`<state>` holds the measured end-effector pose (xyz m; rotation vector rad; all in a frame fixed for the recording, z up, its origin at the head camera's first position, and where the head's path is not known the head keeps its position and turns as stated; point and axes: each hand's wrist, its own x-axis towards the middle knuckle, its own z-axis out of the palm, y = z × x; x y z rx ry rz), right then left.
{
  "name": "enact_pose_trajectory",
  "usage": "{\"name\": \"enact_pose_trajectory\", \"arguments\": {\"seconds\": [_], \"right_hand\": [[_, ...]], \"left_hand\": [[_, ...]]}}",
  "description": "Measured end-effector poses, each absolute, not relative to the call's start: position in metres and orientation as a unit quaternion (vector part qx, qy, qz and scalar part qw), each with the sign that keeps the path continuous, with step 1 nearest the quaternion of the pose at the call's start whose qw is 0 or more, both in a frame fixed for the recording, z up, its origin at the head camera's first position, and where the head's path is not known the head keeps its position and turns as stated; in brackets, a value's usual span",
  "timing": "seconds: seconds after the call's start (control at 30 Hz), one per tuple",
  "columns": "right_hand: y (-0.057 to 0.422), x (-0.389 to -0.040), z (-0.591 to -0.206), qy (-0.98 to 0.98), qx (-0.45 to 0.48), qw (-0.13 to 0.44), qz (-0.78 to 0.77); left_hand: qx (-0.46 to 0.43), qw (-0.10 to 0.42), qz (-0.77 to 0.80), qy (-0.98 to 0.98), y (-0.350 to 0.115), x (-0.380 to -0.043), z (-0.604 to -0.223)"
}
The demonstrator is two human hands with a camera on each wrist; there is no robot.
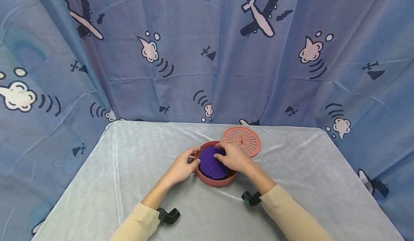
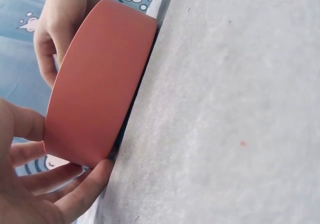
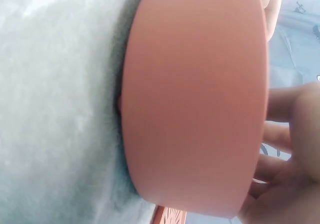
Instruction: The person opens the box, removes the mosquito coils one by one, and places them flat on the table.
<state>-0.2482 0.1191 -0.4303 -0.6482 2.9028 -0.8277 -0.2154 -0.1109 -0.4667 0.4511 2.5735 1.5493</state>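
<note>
A purple spiral mosquito coil lies flat within the mouth of a round, salmon-red coil box. My left hand grips the box at its left side, the thumb at the rim and the other fingers around the outside wall. In the left wrist view, those fingers reach down the wall towards the tablecloth. From the right, my right hand reaches over the rim and pinches the coil, its thumb on the spiral and fingers near the far edge. That hand hides part of the coil's right side.
Behind and to the right of the box lies a round slotted lid in the same salmon colour, close to the back edge. A pale cloth covers the table. A blue patterned curtain hangs behind it.
</note>
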Motion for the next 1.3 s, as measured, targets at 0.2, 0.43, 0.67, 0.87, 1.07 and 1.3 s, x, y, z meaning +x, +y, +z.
{"name": "enact_pose_trajectory", "arguments": {"seconds": [0.2, 0.43, 0.67, 0.87, 1.07, 1.3], "right_hand": [[0.119, -0.245, -0.431, 0.93, -0.208, 0.036, -0.3], [0.12, -0.247, -0.432, 0.911, -0.193, 0.045, -0.361], [0.123, -0.25, -0.432, 0.885, -0.175, 0.046, -0.429], [0.126, -0.254, -0.43, 0.872, -0.155, 0.047, -0.462], [0.131, -0.257, -0.428, 0.854, -0.131, 0.078, -0.498], [0.134, -0.259, -0.426, 0.841, -0.129, 0.105, -0.514]], "left_hand": [[0.148, 0.049, 0.506, 0.848, -0.111, -0.215, -0.467], [0.144, 0.051, 0.503, 0.851, -0.111, -0.216, -0.468], [0.147, 0.042, 0.508, 0.848, -0.112, -0.216, -0.467], [0.151, 0.045, 0.505, 0.849, -0.112, -0.215, -0.466], [0.145, 0.052, 0.506, 0.849, -0.111, -0.216, -0.467], [0.15, 0.045, 0.509, 0.847, -0.111, -0.216, -0.467]]}}
